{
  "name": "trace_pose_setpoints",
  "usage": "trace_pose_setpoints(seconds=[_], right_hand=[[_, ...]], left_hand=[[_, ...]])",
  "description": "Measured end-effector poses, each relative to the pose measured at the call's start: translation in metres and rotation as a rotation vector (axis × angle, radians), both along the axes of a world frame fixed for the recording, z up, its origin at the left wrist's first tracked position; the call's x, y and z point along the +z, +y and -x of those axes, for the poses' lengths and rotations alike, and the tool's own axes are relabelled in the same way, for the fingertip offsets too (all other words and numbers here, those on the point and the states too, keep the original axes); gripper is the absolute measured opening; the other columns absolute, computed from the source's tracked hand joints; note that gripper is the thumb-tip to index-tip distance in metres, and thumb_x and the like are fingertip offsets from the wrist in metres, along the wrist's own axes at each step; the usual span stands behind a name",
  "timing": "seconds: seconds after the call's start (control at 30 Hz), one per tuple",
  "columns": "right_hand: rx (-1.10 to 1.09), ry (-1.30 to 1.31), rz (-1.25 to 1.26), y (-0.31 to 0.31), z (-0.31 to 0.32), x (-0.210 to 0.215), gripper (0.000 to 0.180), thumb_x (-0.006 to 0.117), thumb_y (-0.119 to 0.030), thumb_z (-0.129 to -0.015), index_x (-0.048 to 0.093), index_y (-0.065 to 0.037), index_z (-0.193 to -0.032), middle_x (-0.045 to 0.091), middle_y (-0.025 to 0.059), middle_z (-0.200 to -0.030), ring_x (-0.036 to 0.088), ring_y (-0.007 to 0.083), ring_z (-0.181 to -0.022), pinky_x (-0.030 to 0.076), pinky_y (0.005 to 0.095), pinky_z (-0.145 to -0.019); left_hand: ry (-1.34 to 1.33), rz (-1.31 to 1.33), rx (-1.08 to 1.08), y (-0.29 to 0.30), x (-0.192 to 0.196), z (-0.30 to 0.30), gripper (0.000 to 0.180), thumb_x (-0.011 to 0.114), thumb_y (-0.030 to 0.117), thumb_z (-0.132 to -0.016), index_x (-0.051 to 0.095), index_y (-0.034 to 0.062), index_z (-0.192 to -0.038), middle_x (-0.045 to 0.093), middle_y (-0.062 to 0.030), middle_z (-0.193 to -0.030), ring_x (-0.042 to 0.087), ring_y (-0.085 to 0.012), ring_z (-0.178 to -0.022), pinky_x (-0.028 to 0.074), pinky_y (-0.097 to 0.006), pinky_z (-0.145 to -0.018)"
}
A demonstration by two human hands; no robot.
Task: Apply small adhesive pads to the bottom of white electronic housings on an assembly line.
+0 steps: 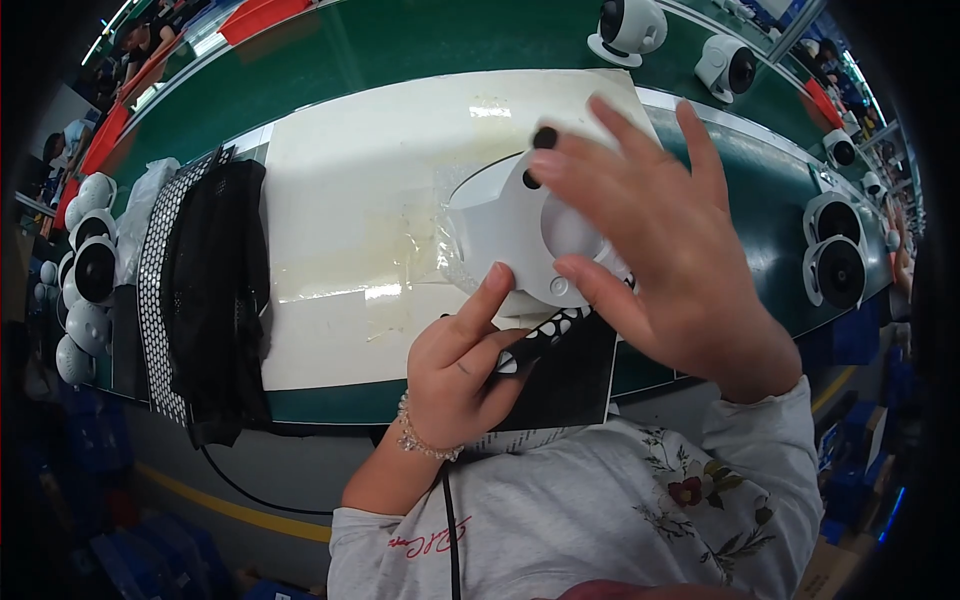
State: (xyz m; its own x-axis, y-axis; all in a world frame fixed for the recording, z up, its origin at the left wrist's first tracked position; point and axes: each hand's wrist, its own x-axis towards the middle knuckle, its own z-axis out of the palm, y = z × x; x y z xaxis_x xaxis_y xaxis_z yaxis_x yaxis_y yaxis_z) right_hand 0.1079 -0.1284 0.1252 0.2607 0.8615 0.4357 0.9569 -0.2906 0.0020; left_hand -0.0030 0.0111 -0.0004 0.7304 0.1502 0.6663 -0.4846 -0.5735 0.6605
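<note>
A white plastic housing (490, 232) with a round opening lies on the white board. My left hand (455, 365) grips a black strip with white round spots (548, 338), and its index fingertip rests on the housing's near edge. Over the housing's right side, my right hand (660, 240) is spread and blurred by motion. Its thumb tip is at the housing's edge, beside a small round mark. Two small round black pads (545, 138) show at its fingertips; whether they stick to the fingers or to the housing, I cannot tell. Clear plastic film (450, 240) lies under the housing.
The taped white board (330, 200) covers the green table (400, 50). On the left lies black mesh material (215, 290), with several white round devices (95, 270) beyond it. More white cameras stand at the back (630, 30) and right (835, 270). People work far left.
</note>
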Motion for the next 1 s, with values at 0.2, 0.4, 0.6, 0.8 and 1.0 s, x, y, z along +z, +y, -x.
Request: trace_pose_setpoints(seconds=[0.2, 0.4, 0.6, 0.8, 1.0], right_hand=[[0.071, 0.38, -0.247, -0.012, -0.003, -0.032, 0.014, 0.063, -0.007, -0.072, 0.056, -0.006, -0.084, 0.029, 0.0208, -0.136, 0.016, 0.038, -0.131, 0.018, 0.0464, -0.102], [0.055, 0.583, -0.212, -0.011, 0.002, -0.041, 0.006, 0.058, -0.01, -0.079, 0.055, -0.005, -0.08, 0.024, 0.0215, -0.139, 0.009, 0.0368, -0.132, 0.023, 0.039, -0.1], [0.045, 0.491, -0.198, -0.012, 0.0, -0.05, 0.012, 0.056, -0.017, -0.083, 0.058, -0.005, -0.082, 0.024, 0.0205, -0.139, 0.009, 0.0362, -0.132, 0.022, 0.0407, -0.101], [0.041, 0.08, -0.318, -0.025, 0.003, -0.074, 0.027, 0.053, -0.036, -0.083, 0.066, -0.012, -0.09, 0.034, 0.016, -0.134, 0.018, 0.0351, -0.129, 0.018, 0.0423, -0.101], [0.071, 0.231, -0.299, -0.021, 0.016, -0.055, 0.022, 0.061, -0.032, -0.077, 0.068, -0.011, -0.082, 0.042, 0.0147, -0.127, 0.021, 0.0381, -0.127, 0.021, 0.0445, -0.101]], left_hand=[[0.02, -0.028, 0.02, -0.001, 0.003, -0.001, 0.027, 0.066, -0.002, -0.053, 0.06, -0.0008, -0.079, 0.045, -0.0239, -0.123, 0.063, -0.0252, -0.074, 0.049, -0.028, -0.06], [-0.011, -0.06, 0.01, 0.0, 0.003, -0.002, 0.025, 0.07, -0.005, -0.061, 0.053, -0.0031, -0.079, 0.039, -0.0274, -0.127, 0.059, -0.015, -0.062, 0.048, -0.023, -0.057], [-0.044, -0.047, 0.018, -0.001, 0.003, -0.005, 0.024, 0.069, -0.006, -0.061, 0.053, -0.0029, -0.079, 0.039, -0.0263, -0.128, 0.056, -0.0125, -0.059, 0.046, -0.022, -0.056], [0.022, 0.029, 0.045, -0.004, 0.007, -0.004, 0.022, 0.067, -0.003, -0.059, 0.061, -0.0024, -0.08, 0.047, -0.0204, -0.123, 0.063, -0.0266, -0.083, 0.05, -0.029, -0.066], [-0.006, 0.013, 0.061, -0.006, 0.004, -0.003, 0.025, 0.066, -0.004, -0.056, 0.06, -0.0022, -0.08, 0.047, -0.0202, -0.123, 0.061, -0.0217, -0.069, 0.049, -0.027, -0.061]])
